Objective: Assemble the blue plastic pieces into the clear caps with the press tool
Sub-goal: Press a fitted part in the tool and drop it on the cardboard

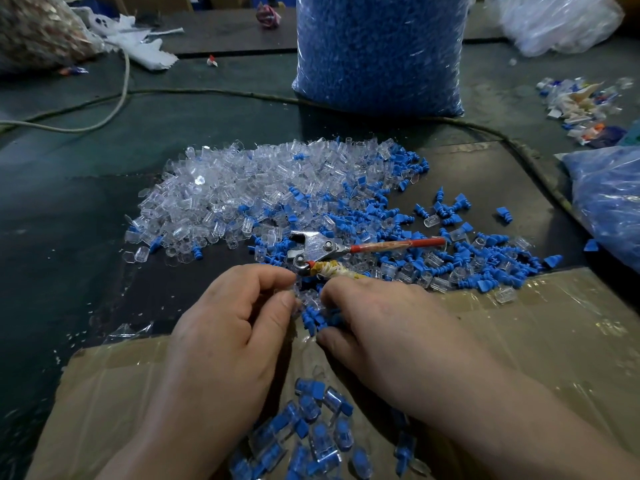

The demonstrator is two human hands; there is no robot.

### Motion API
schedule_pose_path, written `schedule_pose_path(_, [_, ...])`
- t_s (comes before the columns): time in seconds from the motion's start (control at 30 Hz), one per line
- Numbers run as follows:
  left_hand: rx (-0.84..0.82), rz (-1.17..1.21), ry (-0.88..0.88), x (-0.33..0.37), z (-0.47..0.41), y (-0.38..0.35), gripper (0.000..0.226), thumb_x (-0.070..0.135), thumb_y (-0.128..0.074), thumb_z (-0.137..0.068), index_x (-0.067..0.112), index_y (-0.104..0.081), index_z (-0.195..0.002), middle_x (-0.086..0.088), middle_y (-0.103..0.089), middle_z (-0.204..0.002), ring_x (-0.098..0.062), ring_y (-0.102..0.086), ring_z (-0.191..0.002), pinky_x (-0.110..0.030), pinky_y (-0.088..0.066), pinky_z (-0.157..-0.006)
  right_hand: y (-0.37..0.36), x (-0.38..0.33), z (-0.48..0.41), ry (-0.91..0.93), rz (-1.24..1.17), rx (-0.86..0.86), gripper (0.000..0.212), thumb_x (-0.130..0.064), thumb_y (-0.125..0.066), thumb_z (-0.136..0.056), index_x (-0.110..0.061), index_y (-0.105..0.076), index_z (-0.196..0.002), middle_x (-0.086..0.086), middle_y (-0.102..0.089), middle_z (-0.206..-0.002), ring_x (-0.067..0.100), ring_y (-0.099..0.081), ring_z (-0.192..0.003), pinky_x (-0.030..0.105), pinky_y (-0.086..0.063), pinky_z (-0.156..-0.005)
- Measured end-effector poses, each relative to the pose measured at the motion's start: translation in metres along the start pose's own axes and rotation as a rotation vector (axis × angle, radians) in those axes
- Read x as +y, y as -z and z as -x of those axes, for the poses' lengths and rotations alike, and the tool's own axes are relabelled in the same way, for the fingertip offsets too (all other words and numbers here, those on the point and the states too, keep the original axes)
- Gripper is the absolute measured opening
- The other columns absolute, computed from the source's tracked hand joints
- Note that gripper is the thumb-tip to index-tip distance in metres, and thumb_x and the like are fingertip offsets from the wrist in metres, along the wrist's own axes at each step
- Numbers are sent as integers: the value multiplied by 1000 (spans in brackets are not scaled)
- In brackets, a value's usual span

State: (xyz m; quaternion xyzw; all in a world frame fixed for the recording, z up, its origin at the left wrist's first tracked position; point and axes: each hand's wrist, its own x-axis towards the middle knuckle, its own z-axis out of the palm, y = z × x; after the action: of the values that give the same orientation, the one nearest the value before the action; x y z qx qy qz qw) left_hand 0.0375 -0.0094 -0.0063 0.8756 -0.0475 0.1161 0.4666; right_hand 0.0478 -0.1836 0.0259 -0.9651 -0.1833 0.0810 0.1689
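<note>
- Left hand (pixel 228 327) pinches a clear cap (pixel 297 298) between thumb and forefinger.
- Right hand (pixel 377 323) is curled round blue pieces (pixel 311 318).
- Press tool (pixel 317 249) lies just beyond both hands.

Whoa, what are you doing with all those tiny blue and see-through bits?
A person is fitting small blue ribbed plastic pieces into little clear plastic caps. The left hand pinches a clear cap, and the right hand curls round a few blue pieces, close together over the taped cardboard sheet. The metal press tool with a red handle lies on the mixed pile just beyond the fingers. Finished caps with blue inside sit in a heap nearest the person.
</note>
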Motion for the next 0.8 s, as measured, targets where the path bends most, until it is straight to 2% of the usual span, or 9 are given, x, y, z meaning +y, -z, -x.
schedule_pose_path(0.13, [45, 36, 42, -2, -2, 3, 19, 51, -62, -83, 54, -64, -101, 27, -71, -92, 2, -69, -82, -28, -54, -69, -1, 1, 1, 22, -1, 11, 16, -49, -48, -94, -36, -45, -104, -14, -56, -101, 14, -55, -88, 35, -51, -72])
schedule_pose_path(0.3, [23, 231, 149, -5, -4, 1, 35, 60, -73, -66, 48, -70, -99, 12, -75, -85, -12, -72, -74, -43, -60, -73, 1, 2, 3, 25, -13, 11, 14, -48, -48, -95, -36, -43, -99, -13, -52, -101, 15, -54, -89, 37, -51, -75])
schedule_pose_path(0.37, [8, 285, 178, -7, -4, 1, 32, 56, -80, -71, 46, -72, -100, 7, -76, -83, -13, -73, -73, -41, -60, -71, 1, 2, 3, 26, -18, 1, 15, -49, -48, -94, -37, -40, -97, -15, -48, -100, 14, -52, -89, 35, -49, -75])
schedule_pose_path(0.43, [2, 348, 203, -8, -4, 2, 29, 53, -70, -73, 43, -73, -100, 3, -75, -78, -13, -71, -67, -35, -57, -64, 1, 1, 4, 38, -4, -8, 15, -50, -47, -94, -38, -38, -98, -16, -43, -97, 13, -49, -86, 32, -46, -72])
schedule_pose_path(0.53, [-30, 507, 281, -4, -4, 2, 22, 44, -69, -80, 31, -75, -97, -2, -70, -69, -17, -63, -56, -30, -50, -55, 2, 1, 4, 50, 33, -16, 15, -48, -44, -97, -36, -47, -105, -13, -44, -97, 14, -46, -81, 31, -41, -64])
schedule_pose_path(0.6, [-95, 603, 327, 0, -5, 4, 29, 46, -73, -74, 26, -75, -94, -6, -68, -67, -18, -60, -52, -31, -49, -50, 2, 0, 3, 46, 54, -14, 17, -45, -43, -98, -33, -51, -106, -10, -45, -96, 17, -49, -81, 33, -44, -63])
schedule_pose_path(0.67, [-194, 647, 354, 5, -5, 5, 34, 50, -73, -70, 24, -75, -92, -10, -70, -69, -23, -62, -51, -29, -51, -49, 1, -1, 3, 51, 68, -7, 9, -38, -48, -97, -33, -50, -105, -11, -42, -92, 15, -47, -76, 31, -42, -58])
schedule_pose_path(0.73, [-264, 655, 356, 9, -4, 5, 25, 45, -80, -75, 25, -75, -89, -15, -73, -74, -27, -68, -56, -28, -54, -52, 1, -2, 4, 54, 74, 0, 10, -32, -53, -96, -34, -47, -104, -12, -35, -87, 11, -38, -69, 26, -31, -52])
schedule_pose_path(0.8, [-243, 648, 349, 10, -4, 4, 30, 48, -75, -67, 27, -75, -88, -18, -75, -78, -28, -72, -62, -29, -57, -57, 0, 0, 5, 59, 29, 34, 8, -34, -50, -97, -34, -44, -103, -13, -39, -92, 12, -41, -73, 28, -35, -57])
